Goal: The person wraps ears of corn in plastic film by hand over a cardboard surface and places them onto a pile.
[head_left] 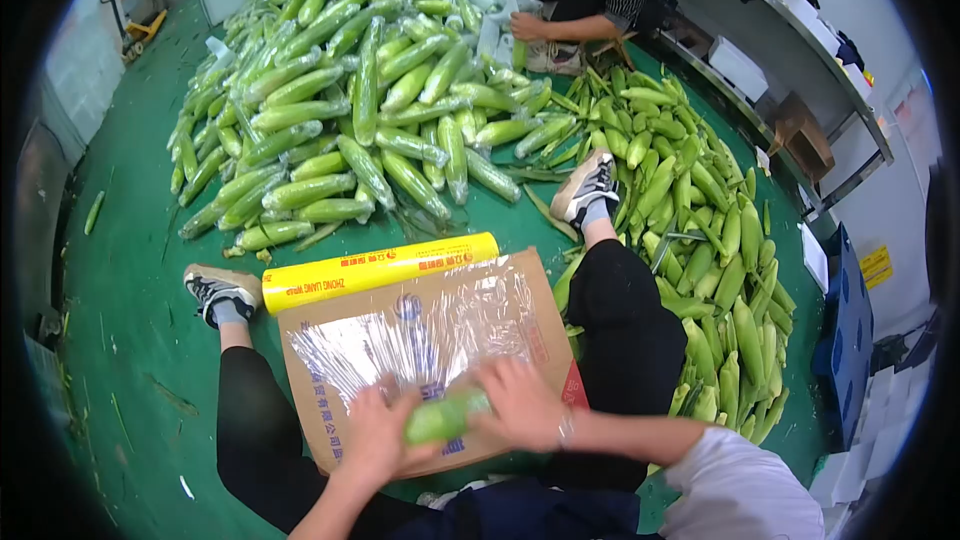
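Note:
A green ear of corn (438, 422) lies across the near part of a cardboard box (545, 325), between my two hands. My left hand (380, 430) is curled round its left end. On the other end, my right hand (522, 405) is closed with the fingers bent over it; both hands are slightly blurred. Clear plastic film (350, 345) is spread over the box top and reaches under the corn. Along the box's far edge rests a yellow roll of cling wrap (380, 270).
Film-wrapped corn (320, 150) is heaped ahead on the green floor (130, 270). To the right lies a pile of unwrapped corn (720, 230). Another person (590, 0) sits at the back, hands near the heap. A metal table (790, 30) and blue crate (845, 330) line the right side.

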The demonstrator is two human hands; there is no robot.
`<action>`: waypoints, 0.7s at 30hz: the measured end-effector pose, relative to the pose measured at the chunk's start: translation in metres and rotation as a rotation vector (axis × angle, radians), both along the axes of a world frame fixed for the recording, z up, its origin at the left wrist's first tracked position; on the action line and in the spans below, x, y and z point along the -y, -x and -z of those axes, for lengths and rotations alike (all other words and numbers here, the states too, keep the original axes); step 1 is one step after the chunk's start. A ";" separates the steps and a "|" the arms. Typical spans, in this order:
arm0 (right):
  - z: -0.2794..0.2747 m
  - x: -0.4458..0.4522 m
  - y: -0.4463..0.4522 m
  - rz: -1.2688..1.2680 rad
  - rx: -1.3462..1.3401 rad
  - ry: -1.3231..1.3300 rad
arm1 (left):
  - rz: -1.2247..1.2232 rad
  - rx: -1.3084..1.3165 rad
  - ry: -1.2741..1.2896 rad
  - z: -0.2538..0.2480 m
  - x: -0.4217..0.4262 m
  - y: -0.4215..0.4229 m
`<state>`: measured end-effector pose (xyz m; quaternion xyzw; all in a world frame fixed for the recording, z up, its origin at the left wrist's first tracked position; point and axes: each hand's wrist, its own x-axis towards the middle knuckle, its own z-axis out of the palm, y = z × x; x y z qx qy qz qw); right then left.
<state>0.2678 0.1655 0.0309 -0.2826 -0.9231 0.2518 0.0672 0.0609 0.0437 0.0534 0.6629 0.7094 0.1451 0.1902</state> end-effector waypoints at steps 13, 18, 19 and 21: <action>0.028 -0.104 0.097 -0.686 0.262 0.424 | -0.088 0.315 -0.239 0.033 -0.047 0.006; 0.044 -0.069 0.062 -0.714 0.035 0.155 | -0.193 0.286 0.258 0.009 -0.010 -0.040; 0.042 -0.069 0.061 -0.703 0.035 0.169 | -0.202 0.272 0.305 0.006 -0.009 -0.043; 0.038 -0.067 0.061 -0.674 0.019 0.193 | -0.196 0.235 0.353 0.002 -0.006 -0.047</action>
